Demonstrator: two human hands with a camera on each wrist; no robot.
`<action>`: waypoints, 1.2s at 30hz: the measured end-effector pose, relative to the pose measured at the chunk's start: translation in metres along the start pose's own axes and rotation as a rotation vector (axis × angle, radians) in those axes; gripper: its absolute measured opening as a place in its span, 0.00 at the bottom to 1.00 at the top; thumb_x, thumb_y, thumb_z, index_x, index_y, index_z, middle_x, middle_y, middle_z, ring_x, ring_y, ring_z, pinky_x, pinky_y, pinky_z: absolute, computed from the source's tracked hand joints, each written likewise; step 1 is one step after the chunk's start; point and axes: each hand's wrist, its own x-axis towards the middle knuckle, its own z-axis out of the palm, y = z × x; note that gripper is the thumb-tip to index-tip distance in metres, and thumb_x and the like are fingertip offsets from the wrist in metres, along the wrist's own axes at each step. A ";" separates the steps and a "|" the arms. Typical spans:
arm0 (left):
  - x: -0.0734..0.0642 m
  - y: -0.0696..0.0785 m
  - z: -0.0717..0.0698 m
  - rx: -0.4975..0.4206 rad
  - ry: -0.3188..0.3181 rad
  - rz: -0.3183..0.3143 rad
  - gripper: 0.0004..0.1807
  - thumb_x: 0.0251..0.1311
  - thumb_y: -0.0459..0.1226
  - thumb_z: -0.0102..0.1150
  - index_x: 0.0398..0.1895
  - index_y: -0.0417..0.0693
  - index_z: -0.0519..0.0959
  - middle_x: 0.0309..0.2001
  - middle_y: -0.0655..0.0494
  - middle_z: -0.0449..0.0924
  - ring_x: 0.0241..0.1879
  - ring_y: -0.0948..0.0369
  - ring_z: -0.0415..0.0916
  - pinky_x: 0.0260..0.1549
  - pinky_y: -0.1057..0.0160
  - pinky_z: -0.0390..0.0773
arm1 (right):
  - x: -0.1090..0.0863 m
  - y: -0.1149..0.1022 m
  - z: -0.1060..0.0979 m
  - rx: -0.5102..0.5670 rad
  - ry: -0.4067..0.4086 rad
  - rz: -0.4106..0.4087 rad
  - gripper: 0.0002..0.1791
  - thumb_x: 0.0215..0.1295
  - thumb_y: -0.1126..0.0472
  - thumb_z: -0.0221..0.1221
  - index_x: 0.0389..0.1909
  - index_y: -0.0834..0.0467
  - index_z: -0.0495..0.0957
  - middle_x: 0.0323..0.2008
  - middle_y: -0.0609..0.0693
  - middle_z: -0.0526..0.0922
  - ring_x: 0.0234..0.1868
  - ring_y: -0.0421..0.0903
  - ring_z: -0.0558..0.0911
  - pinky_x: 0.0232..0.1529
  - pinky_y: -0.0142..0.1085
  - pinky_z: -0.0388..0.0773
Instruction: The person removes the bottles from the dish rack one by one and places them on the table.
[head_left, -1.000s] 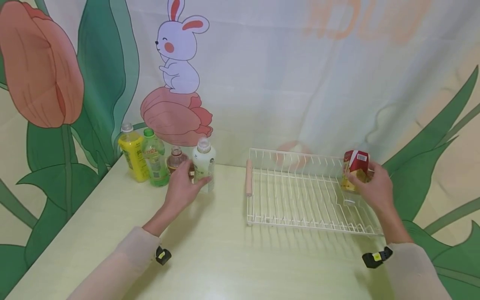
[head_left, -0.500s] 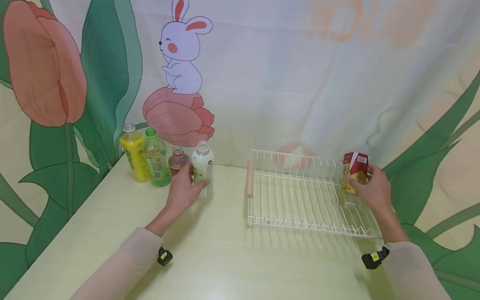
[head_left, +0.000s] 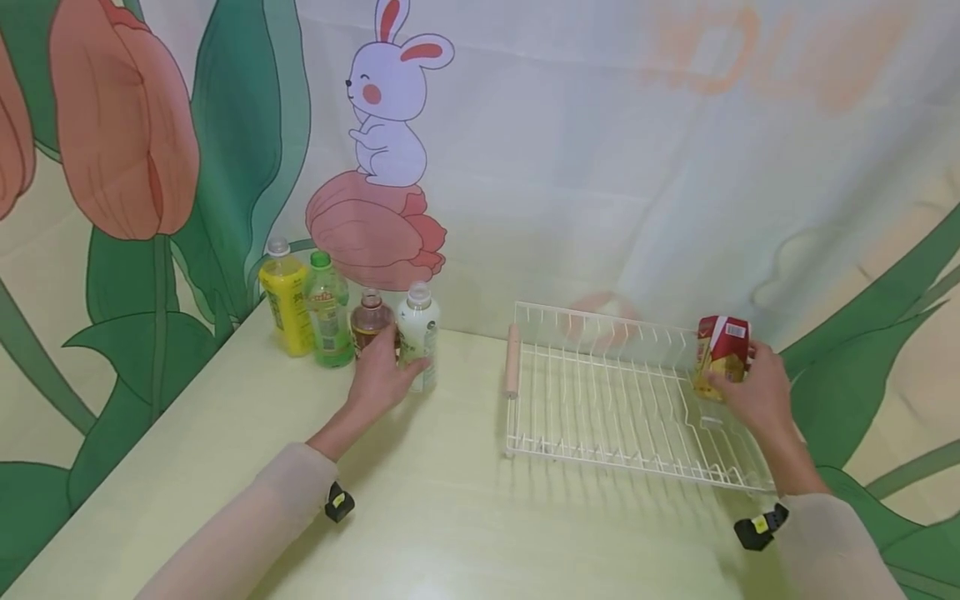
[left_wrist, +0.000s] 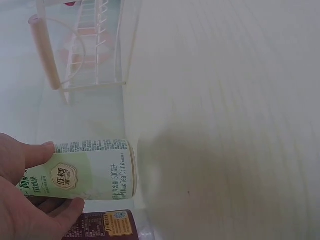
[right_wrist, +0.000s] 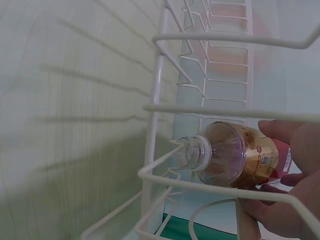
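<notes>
My left hand (head_left: 381, 375) grips a white and pale-green milk tea bottle (head_left: 420, 329) that stands upright and has no cap. In the left wrist view, thumb and fingers wrap the bottle's label (left_wrist: 95, 172); whether its base touches the table cannot be told. Close on its left is a dark reddish-brown bottle (head_left: 371, 321), then a green bottle (head_left: 328, 321) and a yellow one (head_left: 287, 304). With my right hand (head_left: 757, 392) I hold a clear bottle with a red and gold label (head_left: 723, 354) upside down at the rack's right end. Its open neck (right_wrist: 195, 152) points down among the wires.
A white wire dish rack (head_left: 600, 454) with a wooden handle (head_left: 513, 362) at its left end takes up the table's right side. Behind the pale table (head_left: 480, 533) hangs a curtain (head_left: 540, 167) printed with a rabbit and tulips.
The head view has swung a little to the left, so everything sits further right. Both hands keep their hold, and the red and gold bottle tilts slightly more.
</notes>
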 end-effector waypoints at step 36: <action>-0.006 -0.017 0.006 0.166 -0.095 -0.081 0.35 0.73 0.46 0.65 0.71 0.30 0.68 0.65 0.32 0.77 0.63 0.37 0.77 0.61 0.40 0.79 | -0.004 0.011 0.009 -0.049 -0.172 0.073 0.57 0.76 0.37 0.58 0.77 0.79 0.43 0.66 0.82 0.61 0.61 0.77 0.70 0.59 0.72 0.75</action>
